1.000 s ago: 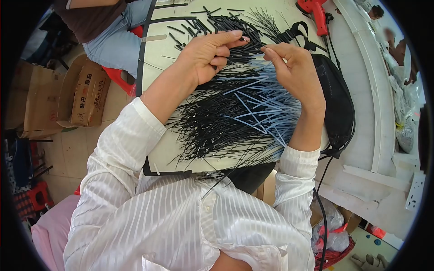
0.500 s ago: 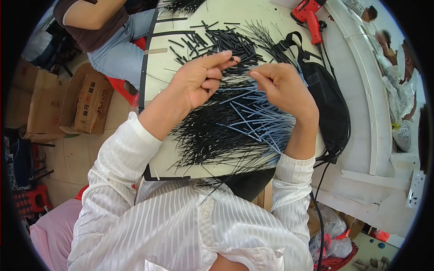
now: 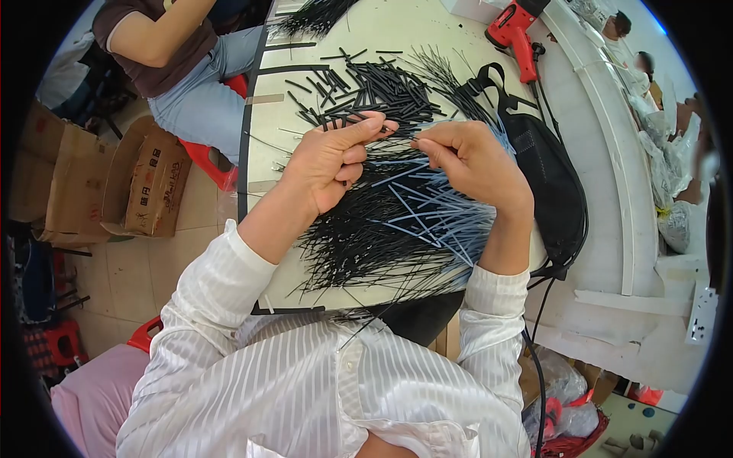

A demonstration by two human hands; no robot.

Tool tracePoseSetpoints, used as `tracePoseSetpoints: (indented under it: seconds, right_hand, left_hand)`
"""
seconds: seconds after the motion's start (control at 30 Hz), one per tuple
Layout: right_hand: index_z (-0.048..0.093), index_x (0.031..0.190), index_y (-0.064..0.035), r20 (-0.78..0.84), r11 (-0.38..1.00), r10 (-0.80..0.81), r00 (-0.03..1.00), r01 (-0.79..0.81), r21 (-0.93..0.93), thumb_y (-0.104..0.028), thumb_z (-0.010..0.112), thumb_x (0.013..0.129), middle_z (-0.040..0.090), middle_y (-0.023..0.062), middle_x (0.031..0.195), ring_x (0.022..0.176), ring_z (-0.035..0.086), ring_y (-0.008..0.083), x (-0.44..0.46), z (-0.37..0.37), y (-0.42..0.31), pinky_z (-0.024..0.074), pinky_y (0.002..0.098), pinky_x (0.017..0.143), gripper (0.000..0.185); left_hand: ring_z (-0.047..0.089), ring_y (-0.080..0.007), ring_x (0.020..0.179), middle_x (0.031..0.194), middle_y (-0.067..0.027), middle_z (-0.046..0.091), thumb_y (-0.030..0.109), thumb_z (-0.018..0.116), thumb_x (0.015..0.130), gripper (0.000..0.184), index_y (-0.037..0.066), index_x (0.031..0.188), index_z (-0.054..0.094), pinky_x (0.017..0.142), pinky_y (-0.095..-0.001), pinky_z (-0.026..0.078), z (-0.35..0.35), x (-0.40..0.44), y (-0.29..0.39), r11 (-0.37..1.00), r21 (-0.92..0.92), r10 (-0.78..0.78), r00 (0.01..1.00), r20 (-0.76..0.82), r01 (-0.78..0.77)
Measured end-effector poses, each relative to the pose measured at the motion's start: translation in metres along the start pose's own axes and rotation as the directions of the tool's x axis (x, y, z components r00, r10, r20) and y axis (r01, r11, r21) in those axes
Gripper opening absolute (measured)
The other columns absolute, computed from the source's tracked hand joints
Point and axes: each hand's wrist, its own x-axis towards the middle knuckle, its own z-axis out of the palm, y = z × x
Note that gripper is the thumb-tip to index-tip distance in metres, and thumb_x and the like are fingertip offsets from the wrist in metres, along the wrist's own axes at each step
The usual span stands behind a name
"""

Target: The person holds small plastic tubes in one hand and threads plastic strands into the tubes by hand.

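Both hands are raised over the table (image 3: 305,57), fingertips a short gap apart. My left hand (image 3: 332,156) has thumb and index finger pinched near a small dark piece, its other fingers curled; what it grips is too small to name. My right hand (image 3: 477,160) pinches thumb against index finger, and anything between them is too small to make out. Beneath them lies a wide pile of thin black wires (image 3: 347,244), with light blue tubes (image 3: 427,217) on its right side. Short black tubes (image 3: 389,88) are heaped just beyond the fingertips.
A red heat gun (image 3: 521,40) and a black bag (image 3: 546,179) lie at the right of the table. Another bundle of black wires (image 3: 313,17) is at the far edge. A person (image 3: 172,61) sits at the left, near cardboard boxes (image 3: 153,179).
The view has shifted, so more of the far table shows. Both hands appear lower in the picture, and the gap between their fingertips has changed slightly.
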Motion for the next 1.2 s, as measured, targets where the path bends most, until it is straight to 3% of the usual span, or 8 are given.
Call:
tracePoseSetpoints:
  seconds: [0.1,0.23,0.4,0.6,0.77,0.9,1.1,1.2]
  right_hand:
    - [0.052,0.067,0.0045,-0.023,1.000,-0.013,1.000,0.014,0.002,-0.006,0.059,0.082,0.048,0.0114,0.056,0.049,0.034,0.0269,0.001,0.002,0.000,0.0347,0.0368,0.050,0.020]
    - [0.063,0.079,0.0047,-0.048,0.995,-0.080,0.996,0.077,-0.061,-0.002,0.061,0.086,0.055,0.0017,0.061,0.052,0.039,0.0112,0.003,0.004,0.002,0.0323,0.0248,0.048,0.009]
    - [0.053,0.069,0.0027,-0.132,0.994,-0.103,0.986,0.106,0.012,-0.007,0.060,0.084,0.052,0.0112,0.058,0.050,0.038,0.0278,0.007,0.014,-0.001,0.0362,0.0368,0.051,0.019]
    - [0.053,0.070,0.0021,-0.218,0.986,-0.168,0.961,0.163,-0.042,-0.009,0.061,0.085,0.052,0.0104,0.058,0.050,0.040,0.0277,0.012,0.024,-0.001,0.0365,0.0368,0.051,0.020]
    - [0.054,0.071,0.0014,-0.190,0.993,-0.096,0.977,0.082,-0.083,-0.010,0.061,0.086,0.052,0.0100,0.058,0.050,0.040,0.0268,0.010,0.019,0.002,0.0364,0.0365,0.051,0.020]
    - [0.067,0.082,0.0029,-0.165,0.992,-0.110,0.980,0.099,-0.074,-0.004,0.061,0.087,0.056,0.0018,0.060,0.049,0.040,0.0109,0.011,0.017,0.008,0.0310,0.0248,0.045,0.011]
    - [0.067,0.083,0.0028,-0.157,0.988,-0.121,0.980,0.103,-0.116,-0.005,0.061,0.088,0.056,0.0017,0.060,0.049,0.041,0.0108,0.011,0.017,0.006,0.0312,0.0244,0.045,0.011]
    - [0.058,0.076,0.0017,-0.190,0.992,-0.115,0.975,0.103,-0.071,-0.008,0.060,0.087,0.054,0.0081,0.060,0.050,0.040,0.0216,0.012,0.022,0.003,0.0348,0.0331,0.049,0.016]
  left_hand:
    - [0.030,0.0030,0.045,0.105,-0.0090,0.069,0.012,0.067,0.091,0.019,-0.002,0.102,0.064,0.031,-0.0112,0.019,0.002,0.000,0.001,0.998,0.042,0.049,0.999,-0.006,-0.049]
    - [0.031,0.0030,0.045,0.100,-0.0074,0.069,0.013,0.069,0.089,0.018,-0.001,0.099,0.066,0.032,-0.0111,0.020,-0.001,0.004,0.001,0.999,0.030,0.021,0.999,-0.049,-0.020]
    - [0.032,0.0031,0.045,0.096,-0.0060,0.069,0.014,0.071,0.088,0.018,-0.001,0.097,0.067,0.032,-0.0111,0.020,0.000,0.006,-0.002,0.996,0.080,0.056,0.988,-0.141,-0.045]
    - [0.032,0.0031,0.045,0.091,-0.0044,0.067,0.012,0.071,0.088,0.019,-0.001,0.102,0.066,0.032,-0.0112,0.019,-0.003,0.006,0.000,0.999,0.007,0.032,0.996,-0.080,-0.031]
    - [0.035,0.0027,0.046,0.084,-0.0018,0.066,0.011,0.074,0.085,0.017,0.002,0.097,0.067,0.034,-0.0119,0.020,-0.006,0.006,0.003,0.999,-0.023,0.026,0.997,0.071,-0.024]
    - [0.034,0.0027,0.046,0.085,-0.0019,0.066,0.012,0.074,0.085,0.018,0.003,0.098,0.067,0.034,-0.0125,0.019,-0.008,0.008,0.007,0.996,-0.079,0.041,0.998,0.054,-0.037]
    - [0.033,0.0034,0.047,0.092,-0.0020,0.064,0.011,0.068,0.090,0.023,0.002,0.110,0.065,0.033,-0.0120,0.018,-0.008,0.011,0.006,0.995,-0.089,0.048,0.999,-0.025,-0.050]
    - [0.033,0.0034,0.047,0.092,-0.0024,0.064,0.011,0.068,0.090,0.021,0.002,0.108,0.065,0.033,-0.0124,0.018,-0.008,0.011,0.006,0.992,-0.115,0.045,0.999,-0.030,-0.048]
